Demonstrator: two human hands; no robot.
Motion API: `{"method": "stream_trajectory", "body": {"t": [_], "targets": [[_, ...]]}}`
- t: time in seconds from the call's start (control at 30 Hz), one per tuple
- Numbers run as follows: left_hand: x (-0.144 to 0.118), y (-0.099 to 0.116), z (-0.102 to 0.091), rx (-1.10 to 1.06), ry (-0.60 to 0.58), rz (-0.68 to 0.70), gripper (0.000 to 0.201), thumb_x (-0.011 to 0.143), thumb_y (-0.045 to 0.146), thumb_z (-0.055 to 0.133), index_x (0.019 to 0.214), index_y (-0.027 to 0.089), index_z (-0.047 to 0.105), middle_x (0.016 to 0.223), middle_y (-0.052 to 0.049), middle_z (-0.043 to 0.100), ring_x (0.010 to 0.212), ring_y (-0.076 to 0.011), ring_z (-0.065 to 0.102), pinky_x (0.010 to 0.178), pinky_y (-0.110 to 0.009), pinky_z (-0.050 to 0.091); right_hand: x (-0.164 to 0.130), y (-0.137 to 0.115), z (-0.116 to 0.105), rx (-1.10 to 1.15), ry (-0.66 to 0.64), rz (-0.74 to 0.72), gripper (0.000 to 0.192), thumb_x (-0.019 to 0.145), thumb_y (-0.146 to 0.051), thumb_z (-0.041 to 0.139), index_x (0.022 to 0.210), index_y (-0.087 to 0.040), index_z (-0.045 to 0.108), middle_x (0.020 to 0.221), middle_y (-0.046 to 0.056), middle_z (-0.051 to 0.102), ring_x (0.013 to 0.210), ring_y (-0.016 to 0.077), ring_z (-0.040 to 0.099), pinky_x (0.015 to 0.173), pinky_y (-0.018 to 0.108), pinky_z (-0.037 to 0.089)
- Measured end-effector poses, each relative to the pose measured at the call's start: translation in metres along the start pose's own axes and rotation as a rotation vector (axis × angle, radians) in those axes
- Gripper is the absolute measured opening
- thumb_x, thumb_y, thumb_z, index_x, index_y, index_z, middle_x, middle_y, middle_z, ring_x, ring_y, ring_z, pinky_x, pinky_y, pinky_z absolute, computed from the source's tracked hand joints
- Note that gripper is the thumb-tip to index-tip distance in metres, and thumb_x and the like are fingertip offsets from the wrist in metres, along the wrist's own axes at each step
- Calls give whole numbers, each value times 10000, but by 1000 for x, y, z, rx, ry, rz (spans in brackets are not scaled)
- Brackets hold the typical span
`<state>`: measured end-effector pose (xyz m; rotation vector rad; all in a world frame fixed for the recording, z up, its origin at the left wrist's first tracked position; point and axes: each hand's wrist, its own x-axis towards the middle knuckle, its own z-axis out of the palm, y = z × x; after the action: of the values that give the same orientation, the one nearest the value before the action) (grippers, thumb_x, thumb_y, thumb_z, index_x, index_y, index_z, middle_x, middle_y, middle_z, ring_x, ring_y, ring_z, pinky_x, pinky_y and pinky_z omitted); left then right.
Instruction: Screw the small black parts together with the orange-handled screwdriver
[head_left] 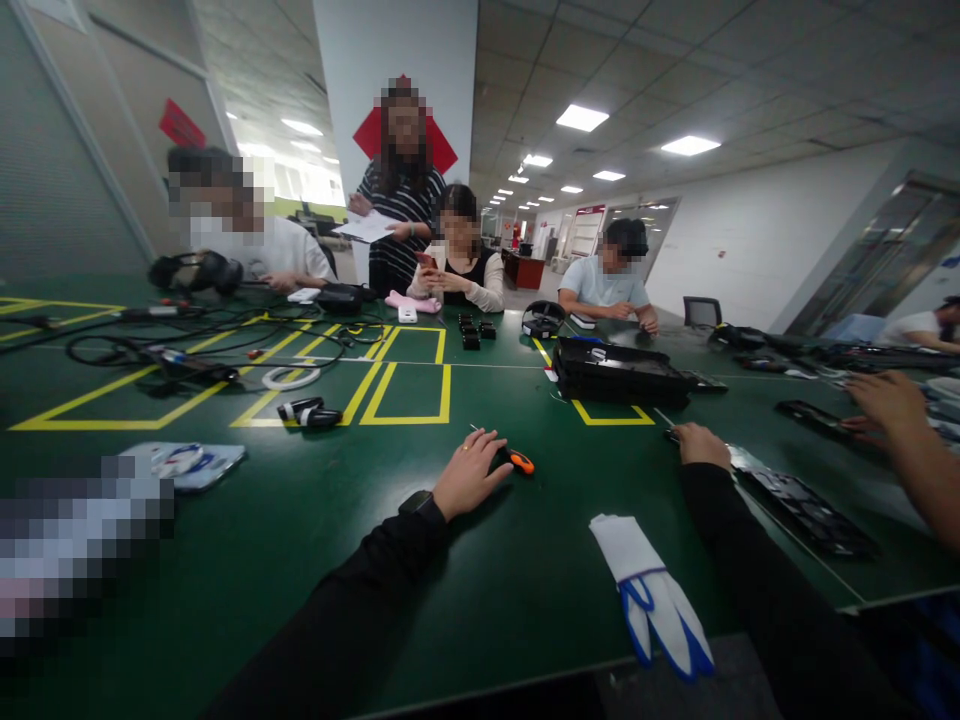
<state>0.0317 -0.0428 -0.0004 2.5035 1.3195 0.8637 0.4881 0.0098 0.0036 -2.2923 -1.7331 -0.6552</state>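
Observation:
My left hand (474,473) lies palm down on the green table, fingers stretched and thumb apart. Under its fingertips is a screwdriver with an orange and black handle (520,461); its thin metal tip shows at the far side of the fingers. At the right, my right hand (703,446) is closed around a thin tool with a dark end (670,436), its slim shaft pointing away to the left; the rest is hidden in the fist. Beside that hand lies a long black casing (806,500). A white glove with blue edging (652,590) rests between my forearms.
Stacked black trays (619,375) stand ahead of my right hand. Black cylinders (309,412), a white ring (291,377) and cables (172,365) lie at left. A co-worker's hand (889,405) reaches in from the right. Several people are around the table.

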Motion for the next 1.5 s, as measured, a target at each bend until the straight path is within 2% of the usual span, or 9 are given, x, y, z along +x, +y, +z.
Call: {"method": "stream_trajectory", "body": {"t": [0.13, 0.37, 0.73, 1.07, 1.27, 1.43, 1.5], "targets": [[0, 1, -1, 36, -12, -3, 507, 827, 508, 310, 1209, 194, 424, 1283, -91, 398, 1238, -232, 242, 1002, -412, 226, 4, 10, 14, 101, 0, -4, 340, 802, -333, 444, 1080, -182, 569, 985, 108, 580, 866, 224, 541, 684, 307, 400], [0, 2, -2, 65, -42, -12, 525, 830, 518, 289, 1231, 198, 400, 1286, -84, 394, 1239, -230, 238, 1000, -405, 229, 10, 21, 30, 182, -4, -8, 341, 777, -316, 481, 1056, -142, 572, 979, 116, 574, 893, 236, 532, 750, 321, 404], [0, 2, -2, 70, -49, -14, 533, 828, 523, 288, 1242, 204, 388, 1294, -81, 387, 1232, -238, 246, 978, -409, 257, -2, 8, 12, 116, -22, 47, 398, 803, -434, 396, 1032, -154, 562, 939, 131, 577, 837, 252, 545, 645, 332, 407], [-1, 1, -2, 78, -50, 6, 521, 830, 514, 291, 1251, 218, 374, 1292, -74, 389, 1222, -236, 260, 973, -412, 260, 3, 18, 26, 199, 22, -6, 362, 772, -384, 459, 1044, -161, 544, 963, 110, 584, 879, 238, 541, 713, 329, 414], [0, 2, -2, 76, -57, -2, 516, 830, 510, 292, 1251, 223, 374, 1293, -71, 387, 1218, -238, 264, 969, -417, 265, 4, 21, 29, 269, 34, 2, 497, 722, -387, 526, 1166, -177, 448, 982, 87, 594, 855, 233, 558, 694, 322, 424], [0, 3, -3, 81, -67, -11, 507, 832, 498, 304, 1256, 228, 365, 1294, -67, 384, 1216, -238, 265, 967, -417, 267, 4, 20, 27, 278, 13, 7, 357, 725, -391, 510, 1001, -171, 558, 935, 85, 600, 830, 229, 556, 679, 317, 422], [0, 3, -4, 80, -70, -12, 507, 832, 498, 302, 1258, 230, 362, 1293, -64, 385, 1217, -237, 262, 966, -415, 270, 3, 19, 26, 281, 12, 22, 355, 731, -395, 498, 997, -169, 564, 938, 88, 599, 831, 230, 554, 679, 318, 420]]}}
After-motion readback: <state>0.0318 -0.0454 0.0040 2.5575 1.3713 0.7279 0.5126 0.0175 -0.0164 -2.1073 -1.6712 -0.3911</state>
